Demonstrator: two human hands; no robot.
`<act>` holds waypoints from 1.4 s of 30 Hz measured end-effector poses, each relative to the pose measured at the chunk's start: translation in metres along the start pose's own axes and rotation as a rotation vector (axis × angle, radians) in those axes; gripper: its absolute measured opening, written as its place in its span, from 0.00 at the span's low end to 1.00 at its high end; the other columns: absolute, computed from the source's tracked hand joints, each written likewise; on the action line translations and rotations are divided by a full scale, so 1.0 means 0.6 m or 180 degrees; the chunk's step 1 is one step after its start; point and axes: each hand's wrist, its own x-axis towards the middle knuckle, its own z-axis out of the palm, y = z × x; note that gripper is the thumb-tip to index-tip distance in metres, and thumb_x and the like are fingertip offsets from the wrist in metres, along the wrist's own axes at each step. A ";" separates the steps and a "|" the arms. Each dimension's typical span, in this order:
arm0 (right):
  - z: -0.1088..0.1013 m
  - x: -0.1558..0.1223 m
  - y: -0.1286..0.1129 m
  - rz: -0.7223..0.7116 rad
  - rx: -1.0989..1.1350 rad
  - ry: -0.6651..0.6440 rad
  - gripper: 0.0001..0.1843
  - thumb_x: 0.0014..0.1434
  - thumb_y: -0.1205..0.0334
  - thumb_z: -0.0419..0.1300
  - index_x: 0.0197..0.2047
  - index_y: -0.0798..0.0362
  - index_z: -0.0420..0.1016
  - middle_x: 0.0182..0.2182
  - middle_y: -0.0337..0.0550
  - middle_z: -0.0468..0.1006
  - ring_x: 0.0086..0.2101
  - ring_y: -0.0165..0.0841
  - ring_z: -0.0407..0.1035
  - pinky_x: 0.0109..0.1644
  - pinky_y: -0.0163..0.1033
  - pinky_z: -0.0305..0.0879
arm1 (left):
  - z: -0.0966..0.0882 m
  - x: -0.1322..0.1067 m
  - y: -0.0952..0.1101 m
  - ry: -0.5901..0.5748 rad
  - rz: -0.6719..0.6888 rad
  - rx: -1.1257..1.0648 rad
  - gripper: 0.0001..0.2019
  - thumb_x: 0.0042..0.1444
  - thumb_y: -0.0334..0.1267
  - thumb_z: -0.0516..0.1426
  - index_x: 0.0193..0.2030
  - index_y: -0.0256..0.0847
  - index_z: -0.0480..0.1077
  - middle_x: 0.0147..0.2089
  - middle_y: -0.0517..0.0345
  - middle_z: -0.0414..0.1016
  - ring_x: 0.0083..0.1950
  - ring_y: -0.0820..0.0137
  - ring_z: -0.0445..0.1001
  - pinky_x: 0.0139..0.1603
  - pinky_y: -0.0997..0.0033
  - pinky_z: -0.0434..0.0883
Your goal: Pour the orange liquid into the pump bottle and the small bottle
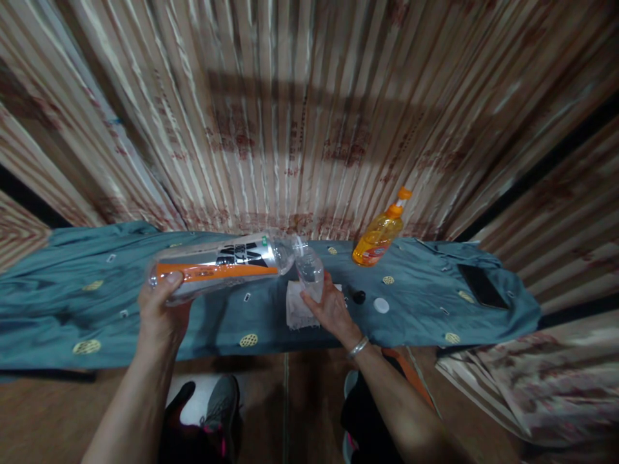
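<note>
My left hand (164, 303) is wrapped round the base end of a large clear plastic bottle (232, 261) with an orange and silver label. The bottle lies nearly level in the air, its neck pointing right. My right hand (333, 306) grips a small clear plastic bottle (310, 270), tilted with its mouth up against the big bottle's mouth. Whether liquid passes between them I cannot tell. Below the small bottle a folded whitish cloth (297, 309) lies on the table. Just right of my right hand are a small black cap (358, 297) and a white round lid (381, 305).
A narrow table under a teal patterned cloth (213, 341) runs across the view. Toward its back stands a bottle of orange liquid (380, 235) with an orange top. A dark phone (482, 286) lies at the right end. Striped curtains (271, 129) hang behind.
</note>
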 end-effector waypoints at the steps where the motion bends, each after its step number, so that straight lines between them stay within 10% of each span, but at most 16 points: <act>1: 0.001 0.000 0.001 -0.0013 -0.0007 0.0024 0.35 0.59 0.52 0.59 0.62 0.65 0.57 0.44 0.62 0.79 0.44 0.50 0.76 0.46 0.51 0.73 | 0.001 0.000 0.001 -0.0022 0.0015 0.0005 0.27 0.35 0.39 0.66 0.48 0.45 0.74 0.30 0.60 0.77 0.35 0.65 0.76 0.36 0.66 0.75; 42: 0.010 -0.010 0.005 0.0045 0.0447 0.0013 0.35 0.58 0.49 0.60 0.62 0.60 0.57 0.46 0.59 0.79 0.46 0.47 0.76 0.49 0.49 0.72 | 0.018 -0.009 0.000 0.0027 0.0278 0.0017 0.21 0.34 0.35 0.66 0.41 0.43 0.74 0.36 0.61 0.75 0.40 0.64 0.75 0.43 0.65 0.71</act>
